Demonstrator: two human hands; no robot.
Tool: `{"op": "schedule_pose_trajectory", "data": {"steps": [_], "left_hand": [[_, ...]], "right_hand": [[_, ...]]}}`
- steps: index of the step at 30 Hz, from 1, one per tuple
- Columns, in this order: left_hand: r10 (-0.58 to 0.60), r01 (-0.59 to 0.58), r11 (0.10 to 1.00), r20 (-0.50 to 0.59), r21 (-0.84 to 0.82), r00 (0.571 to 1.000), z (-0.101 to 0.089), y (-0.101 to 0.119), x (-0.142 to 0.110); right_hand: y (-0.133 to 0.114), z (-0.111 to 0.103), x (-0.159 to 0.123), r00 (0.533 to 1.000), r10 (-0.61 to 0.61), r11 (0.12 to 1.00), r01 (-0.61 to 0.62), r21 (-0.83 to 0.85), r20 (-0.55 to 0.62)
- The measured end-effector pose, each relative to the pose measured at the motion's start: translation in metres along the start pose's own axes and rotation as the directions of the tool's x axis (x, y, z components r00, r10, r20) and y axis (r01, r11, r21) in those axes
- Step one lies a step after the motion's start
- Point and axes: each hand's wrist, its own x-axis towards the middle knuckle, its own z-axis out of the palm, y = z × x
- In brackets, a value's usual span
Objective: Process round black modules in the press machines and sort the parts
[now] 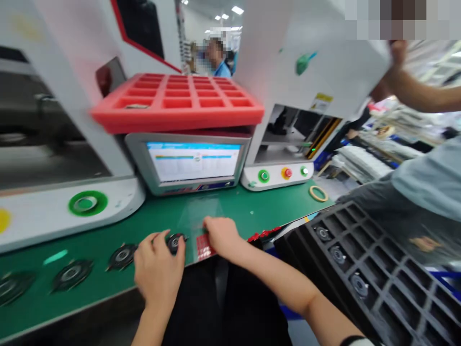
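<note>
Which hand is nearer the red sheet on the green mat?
Right. The right hand sits at the edge of the red sheet; the left hand is farther left, on a black disc.

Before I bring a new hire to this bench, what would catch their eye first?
The bright red compartmented tray resting on the monitor at center stands out most. Below it, on the green bench mat, the left hand holds a dark round part. At right, a black grid tray holds similar round parts.
</note>
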Motion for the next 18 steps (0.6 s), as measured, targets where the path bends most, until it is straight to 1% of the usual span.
{"op": "schedule_pose_trajectory", "data": {"steps": [1,2,4,5,6,7,9,12,16,18], "left_hand": [[0.108,-0.114,0.991,-0.075,-0.070,0.991,0.005,0.002,-0.002],[0.228,-0.246,0.959,-0.134,-0.143,0.964,0.009,0.005,-0.005],[0.434,-0.479,0.837,-0.213,-0.265,0.875,0.015,0.012,-0.011],[0.498,-0.548,0.779,-0.231,-0.306,0.836,0.017,0.015,-0.014],[0.530,-0.582,0.742,-0.241,-0.333,0.813,0.019,0.018,-0.017],[0.538,-0.594,0.725,-0.251,-0.350,0.805,0.021,0.020,-0.020],[0.521,-0.585,0.721,-0.267,-0.372,0.811,0.025,0.022,-0.023],[0.465,-0.531,0.747,-0.256,-0.399,0.847,0.026,0.025,-0.025],[0.391,-0.429,0.760,-0.183,-0.489,0.902,0.018,0.033,-0.028],[0.371,-0.379,0.781,-0.119,-0.496,0.921,0.015,0.036,-0.030]], "right_hand": [[0.002,0.004,0.002,1.000,-0.009,1.000,0.009,0.000,-0.026],[0.005,0.008,0.003,0.999,-0.027,1.000,0.027,0.005,-0.047],[0.010,0.014,0.006,0.994,-0.068,0.997,0.071,0.028,-0.083],[0.012,0.016,0.007,0.991,-0.089,0.995,0.093,0.042,-0.098],[0.014,0.017,0.008,0.988,-0.105,0.992,0.112,0.057,-0.112],[0.015,0.016,0.010,0.985,-0.117,0.990,0.126,0.071,-0.125],[0.016,0.013,0.014,0.983,-0.125,0.987,0.137,0.088,-0.133],[0.011,0.004,0.013,0.990,-0.102,0.990,0.111,0.087,-0.100],[0.005,-0.011,0.000,0.999,-0.052,0.995,0.053,0.079,-0.016],[0.005,-0.016,-0.004,0.999,-0.044,0.997,0.042,0.071,0.029]]}}
